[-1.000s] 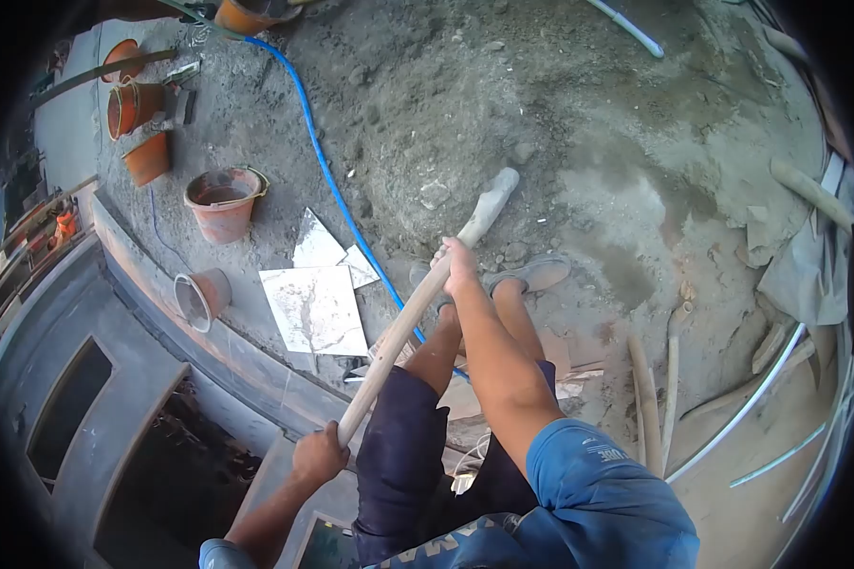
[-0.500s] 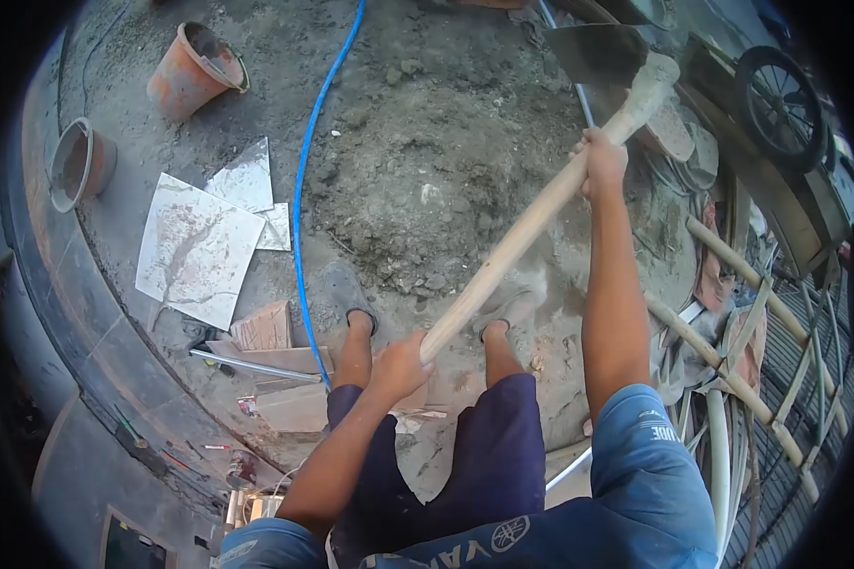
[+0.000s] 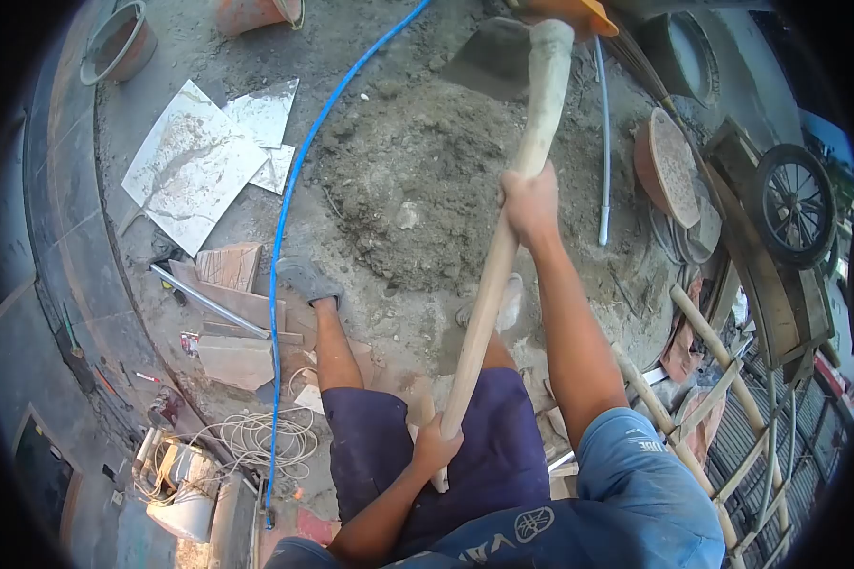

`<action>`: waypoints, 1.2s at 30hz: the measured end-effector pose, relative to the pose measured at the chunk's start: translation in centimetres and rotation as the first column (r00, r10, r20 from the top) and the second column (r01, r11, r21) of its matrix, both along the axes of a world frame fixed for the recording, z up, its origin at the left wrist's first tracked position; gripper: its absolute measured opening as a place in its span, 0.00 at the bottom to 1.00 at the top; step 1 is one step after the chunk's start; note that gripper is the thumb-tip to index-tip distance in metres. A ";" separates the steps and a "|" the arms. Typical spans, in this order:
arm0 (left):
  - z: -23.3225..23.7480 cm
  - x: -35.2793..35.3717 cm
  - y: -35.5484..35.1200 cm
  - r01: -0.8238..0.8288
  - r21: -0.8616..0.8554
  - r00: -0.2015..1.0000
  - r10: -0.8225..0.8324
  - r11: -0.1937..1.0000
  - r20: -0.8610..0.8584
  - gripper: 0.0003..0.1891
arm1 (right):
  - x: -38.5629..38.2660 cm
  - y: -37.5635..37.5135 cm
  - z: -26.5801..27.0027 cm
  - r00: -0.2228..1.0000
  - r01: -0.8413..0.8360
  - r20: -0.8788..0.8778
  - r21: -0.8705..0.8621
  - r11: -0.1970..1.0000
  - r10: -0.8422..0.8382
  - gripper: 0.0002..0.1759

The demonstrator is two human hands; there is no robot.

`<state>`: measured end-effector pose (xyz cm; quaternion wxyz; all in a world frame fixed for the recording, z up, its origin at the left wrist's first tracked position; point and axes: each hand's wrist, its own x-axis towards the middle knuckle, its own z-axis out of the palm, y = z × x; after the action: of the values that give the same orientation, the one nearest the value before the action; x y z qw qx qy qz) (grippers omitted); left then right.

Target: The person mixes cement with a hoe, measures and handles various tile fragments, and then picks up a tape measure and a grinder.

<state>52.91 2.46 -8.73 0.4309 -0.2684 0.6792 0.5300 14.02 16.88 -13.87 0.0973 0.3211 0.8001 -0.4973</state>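
A hoe with a thick pale wooden handle (image 3: 489,303) runs up and away from my lap. Its broad dark blade (image 3: 491,62) is at the far edge of a heap of grey sandy mix (image 3: 427,180); whether it touches cannot be made out. My right hand (image 3: 531,204) grips the handle above its middle, fingers wrapped round it. Near the butt end, my left hand (image 3: 436,448) is closed round the same handle, in front of my shorts.
A blue hose (image 3: 299,161) crosses the ground left of the heap. Broken white tiles (image 3: 194,166) and a bucket (image 3: 121,43) lie beyond it. At right are a round pan (image 3: 669,171), a wheel (image 3: 795,207) and a bamboo ladder (image 3: 707,327). Coiled cable (image 3: 275,441) sits lower left.
The hoe has swung left and turned more upright in view, its butt end drawn back towards my body. Both hands stay on the handle. The camera view has also shifted.
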 end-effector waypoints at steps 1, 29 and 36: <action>-2.5 -5.0 0.1 -0.015 -0.007 0.998 0.015 1.000 -0.059 0.16 | -4.1 0.6 -0.2 0.993 -0.036 -0.110 0.022 0.999 0.038 0.11; 6.0 9.5 2.8 -0.090 -0.077 0.992 0.097 0.993 0.086 0.17 | 13.6 -1.8 -10.8 0.914 -0.251 0.331 0.013 0.968 0.233 0.25; -8.8 -7.7 0.8 -0.261 -0.114 0.963 0.267 0.959 0.035 0.16 | -8.0 -11.8 -10.2 0.943 -0.332 0.005 -0.047 0.942 0.333 0.20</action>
<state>45.22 3.26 -17.56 0.3579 -0.3927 0.6540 0.5384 6.03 5.04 -24.05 0.1923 0.1826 0.8307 -0.4895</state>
